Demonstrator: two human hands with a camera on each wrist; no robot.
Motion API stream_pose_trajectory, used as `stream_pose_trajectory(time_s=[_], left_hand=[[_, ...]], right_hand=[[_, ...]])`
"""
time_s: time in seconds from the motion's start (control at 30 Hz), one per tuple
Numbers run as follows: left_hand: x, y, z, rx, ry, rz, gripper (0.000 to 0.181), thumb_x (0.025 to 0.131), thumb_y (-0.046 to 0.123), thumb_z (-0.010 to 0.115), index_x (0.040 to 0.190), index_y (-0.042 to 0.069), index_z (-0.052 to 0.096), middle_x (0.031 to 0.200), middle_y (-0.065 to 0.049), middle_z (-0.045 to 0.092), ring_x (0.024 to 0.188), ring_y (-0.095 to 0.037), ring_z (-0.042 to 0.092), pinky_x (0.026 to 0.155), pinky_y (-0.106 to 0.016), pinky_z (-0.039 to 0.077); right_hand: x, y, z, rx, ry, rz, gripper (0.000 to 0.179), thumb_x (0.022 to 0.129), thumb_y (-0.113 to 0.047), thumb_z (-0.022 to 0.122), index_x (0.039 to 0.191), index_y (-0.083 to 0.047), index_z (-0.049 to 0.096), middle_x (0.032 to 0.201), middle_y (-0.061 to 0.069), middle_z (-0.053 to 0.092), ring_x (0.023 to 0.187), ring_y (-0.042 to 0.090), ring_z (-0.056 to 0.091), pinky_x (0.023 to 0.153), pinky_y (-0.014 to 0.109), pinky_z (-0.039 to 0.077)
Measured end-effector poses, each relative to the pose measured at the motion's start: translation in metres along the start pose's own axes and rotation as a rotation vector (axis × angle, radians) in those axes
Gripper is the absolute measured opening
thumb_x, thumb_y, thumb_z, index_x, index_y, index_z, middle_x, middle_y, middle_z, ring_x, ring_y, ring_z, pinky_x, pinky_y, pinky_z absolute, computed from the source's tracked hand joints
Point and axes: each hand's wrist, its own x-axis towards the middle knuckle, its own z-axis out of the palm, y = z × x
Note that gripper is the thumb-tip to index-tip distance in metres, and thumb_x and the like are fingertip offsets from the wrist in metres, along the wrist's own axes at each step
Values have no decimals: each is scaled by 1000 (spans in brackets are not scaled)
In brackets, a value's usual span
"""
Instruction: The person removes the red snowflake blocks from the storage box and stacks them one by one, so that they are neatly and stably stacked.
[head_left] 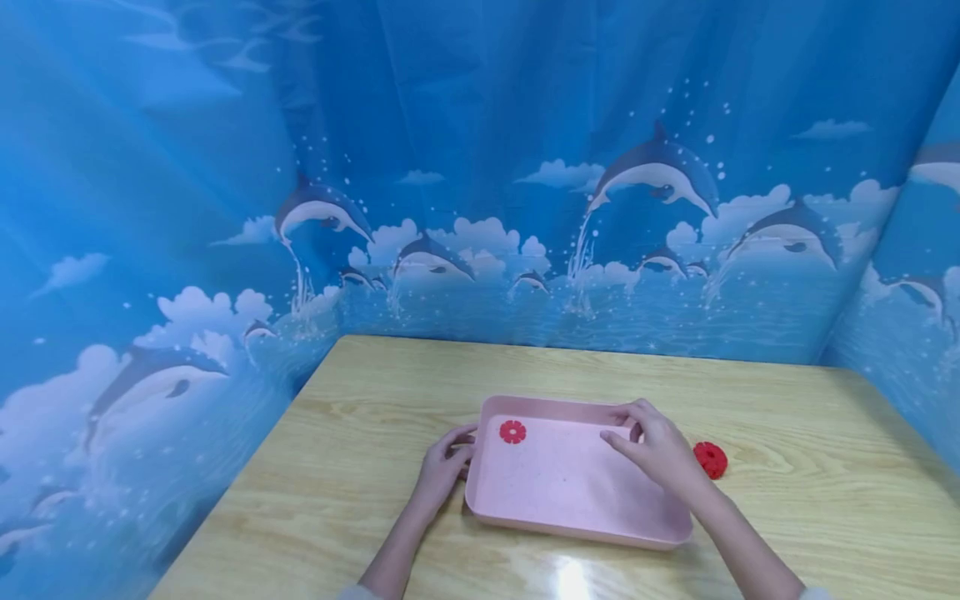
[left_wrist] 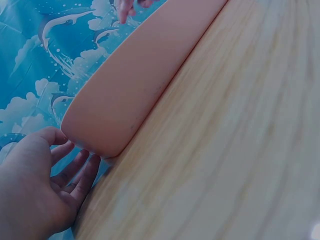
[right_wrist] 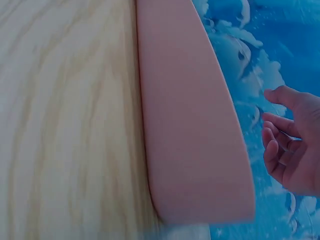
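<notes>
A shallow pink rectangular tray lies flat on the table. Inside its far left corner is a red notched disc with a pale centre. My left hand rests at the tray's left side, its relaxed fingertips touching the outer wall; the left wrist view shows that hand at the tray's rounded corner. Above the tray's right part hovers my right hand, thumb and forefinger apart. The right wrist view shows this hand loosely bent, holding nothing visible, apart from the pink wall.
Just right of the tray, more red notched discs lie close together on the wood-grain table; their number is hard to tell. A blue curtain printed with dolphins stands behind the table and along both sides.
</notes>
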Motion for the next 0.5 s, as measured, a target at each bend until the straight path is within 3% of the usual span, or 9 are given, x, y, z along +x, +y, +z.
stream_pose_trajectory(time_s=[0.07,0.27,0.5], left_hand=[[-3,7,1,6,6,1,35,86,-2,52,119,-13,52,106,-27,53,82,-33,57,56,-25,53],[-4,8,1,2,2,0,36,85,-2,51,119,-13,51,106,-27,53,80,-29,58,56,-25,53],[5,-12,-2,-20,-6,-3,37,85,0,53,120,-11,52,106,-26,54,77,-25,58,54,-25,53]], right_hand=[[5,-7,11,6,-11,8,30,80,-20,71,104,-3,65,88,3,55,66,12,47,49,22,42],[19,-23,46,16,-70,63,30,79,-23,71,103,-6,64,86,0,53,69,13,48,52,24,43],[35,-37,87,-1,-99,60,30,74,-22,74,98,-7,66,87,-1,57,72,13,53,59,29,47]])
